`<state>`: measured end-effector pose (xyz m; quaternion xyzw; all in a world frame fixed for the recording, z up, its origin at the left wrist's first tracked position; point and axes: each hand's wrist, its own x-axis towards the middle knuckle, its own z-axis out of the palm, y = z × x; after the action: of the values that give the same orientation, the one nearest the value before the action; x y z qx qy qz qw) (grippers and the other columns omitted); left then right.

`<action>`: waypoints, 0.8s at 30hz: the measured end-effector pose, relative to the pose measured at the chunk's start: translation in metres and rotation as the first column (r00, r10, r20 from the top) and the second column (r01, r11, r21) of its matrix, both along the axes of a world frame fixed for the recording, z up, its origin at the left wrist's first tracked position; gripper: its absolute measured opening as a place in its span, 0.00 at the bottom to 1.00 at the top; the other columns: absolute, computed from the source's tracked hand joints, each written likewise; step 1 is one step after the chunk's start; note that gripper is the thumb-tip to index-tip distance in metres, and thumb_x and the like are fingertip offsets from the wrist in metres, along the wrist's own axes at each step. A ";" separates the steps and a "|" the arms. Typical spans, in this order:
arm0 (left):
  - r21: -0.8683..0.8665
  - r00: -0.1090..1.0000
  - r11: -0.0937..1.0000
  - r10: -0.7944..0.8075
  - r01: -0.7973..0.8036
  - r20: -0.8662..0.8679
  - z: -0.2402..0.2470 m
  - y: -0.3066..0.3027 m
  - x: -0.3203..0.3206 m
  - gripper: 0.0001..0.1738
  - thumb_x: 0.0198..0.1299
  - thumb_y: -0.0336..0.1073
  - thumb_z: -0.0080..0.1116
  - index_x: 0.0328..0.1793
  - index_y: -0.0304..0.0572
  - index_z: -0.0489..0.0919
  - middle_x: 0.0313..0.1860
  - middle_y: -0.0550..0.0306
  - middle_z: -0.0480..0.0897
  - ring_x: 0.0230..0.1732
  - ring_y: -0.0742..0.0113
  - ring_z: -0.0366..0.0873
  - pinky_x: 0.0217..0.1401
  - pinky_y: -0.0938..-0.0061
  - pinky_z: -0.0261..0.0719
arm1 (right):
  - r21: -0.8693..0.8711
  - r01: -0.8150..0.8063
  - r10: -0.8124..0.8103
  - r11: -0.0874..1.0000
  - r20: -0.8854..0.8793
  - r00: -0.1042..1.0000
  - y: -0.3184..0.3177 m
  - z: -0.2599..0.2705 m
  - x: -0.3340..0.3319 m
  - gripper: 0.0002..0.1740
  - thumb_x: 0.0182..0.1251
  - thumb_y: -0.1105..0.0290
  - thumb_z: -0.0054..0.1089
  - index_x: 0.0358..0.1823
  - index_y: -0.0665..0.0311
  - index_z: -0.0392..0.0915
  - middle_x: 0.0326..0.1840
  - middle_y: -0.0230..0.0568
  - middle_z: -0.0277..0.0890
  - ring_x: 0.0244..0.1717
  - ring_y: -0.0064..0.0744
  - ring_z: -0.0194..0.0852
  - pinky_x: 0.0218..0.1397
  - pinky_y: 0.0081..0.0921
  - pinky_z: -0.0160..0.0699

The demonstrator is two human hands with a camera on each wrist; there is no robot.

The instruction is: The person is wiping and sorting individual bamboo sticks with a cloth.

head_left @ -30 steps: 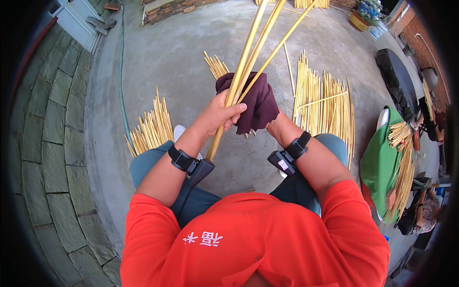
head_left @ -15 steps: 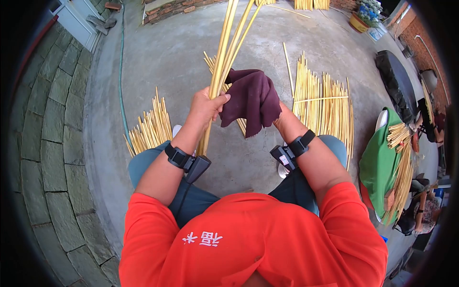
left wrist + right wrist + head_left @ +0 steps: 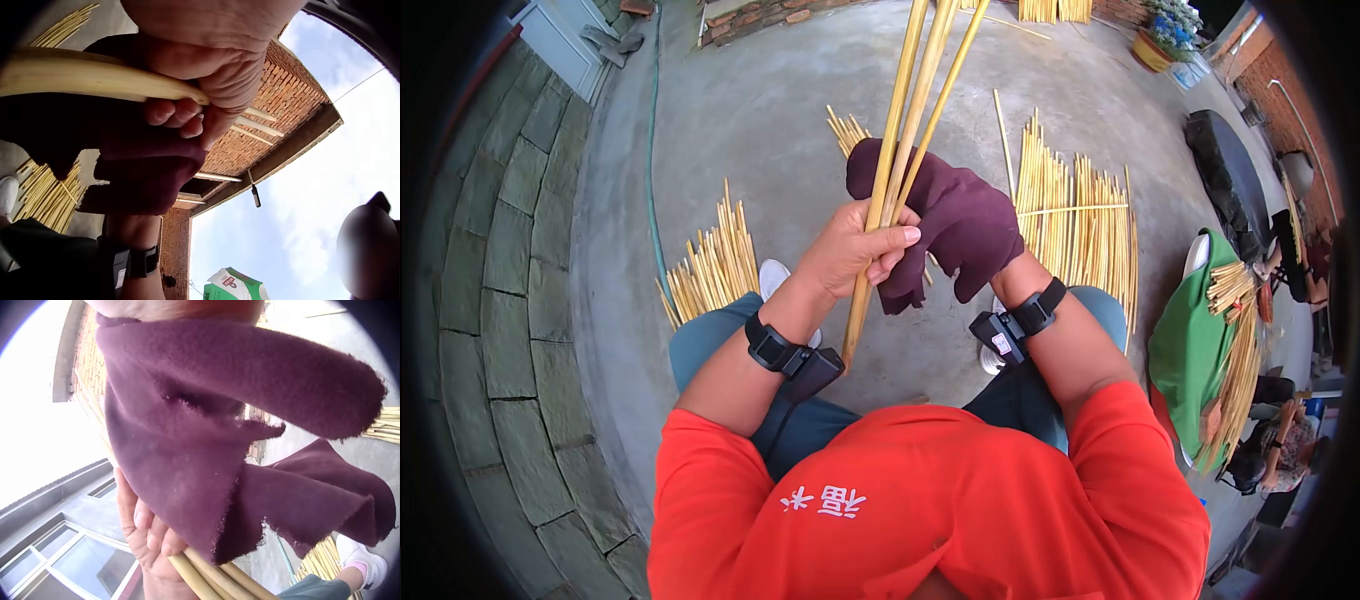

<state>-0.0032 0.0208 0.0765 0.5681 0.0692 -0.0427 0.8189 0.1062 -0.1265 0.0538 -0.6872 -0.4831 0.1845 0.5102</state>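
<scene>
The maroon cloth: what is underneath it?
The maroon cloth covers the right hand completely; only its wrist shows. The bamboo sticks, gripped by the left hand, cross over the cloth.

The dark maroon fleece cloth [image 3: 960, 215] hides the right hand's [image 3: 181, 307] fingers; the long yellow bamboo canes [image 3: 915, 100] run past the top edge.

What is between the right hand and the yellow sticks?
The dark red cloth is. It drapes over the right hand and lies against the yellow sticks, so that hand seems to meet them only through the cloth. The left hand grips the sticks bare, with nothing in between.
</scene>
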 end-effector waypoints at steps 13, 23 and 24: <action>0.166 0.922 0.907 0.375 -0.386 0.094 -0.017 0.026 0.009 0.06 0.51 0.30 0.57 0.33 0.39 0.72 0.14 0.64 0.69 0.10 0.82 0.61 0.10 0.87 0.58 | 0.123 0.248 -0.262 0.961 0.109 0.959 0.001 -0.008 0.010 0.16 0.55 0.78 0.54 0.47 0.71 0.70 0.45 0.37 0.73 0.43 0.23 0.69 0.49 0.19 0.67; 0.203 0.941 0.919 0.325 -0.338 0.094 -0.016 0.021 0.011 0.07 0.51 0.30 0.57 0.36 0.39 0.72 0.15 0.65 0.68 0.11 0.81 0.62 0.11 0.87 0.58 | 0.073 0.191 -0.202 0.979 0.232 0.951 0.003 0.024 -0.002 0.17 0.59 0.69 0.51 0.51 0.63 0.69 0.45 0.36 0.73 0.45 0.26 0.70 0.46 0.20 0.69; 0.205 0.947 0.925 0.304 -0.320 0.108 -0.017 0.020 0.011 0.08 0.51 0.30 0.58 0.37 0.40 0.72 0.15 0.65 0.68 0.11 0.82 0.62 0.11 0.87 0.58 | 0.044 0.148 -0.152 0.988 0.115 0.982 0.005 0.024 0.001 0.16 0.59 0.69 0.51 0.49 0.64 0.69 0.43 0.36 0.73 0.44 0.25 0.70 0.45 0.19 0.69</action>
<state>0.0078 0.0413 0.0592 0.6381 0.1328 0.1172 0.7493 0.1072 -0.1214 0.0781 -0.7223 -0.4625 0.0962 0.5051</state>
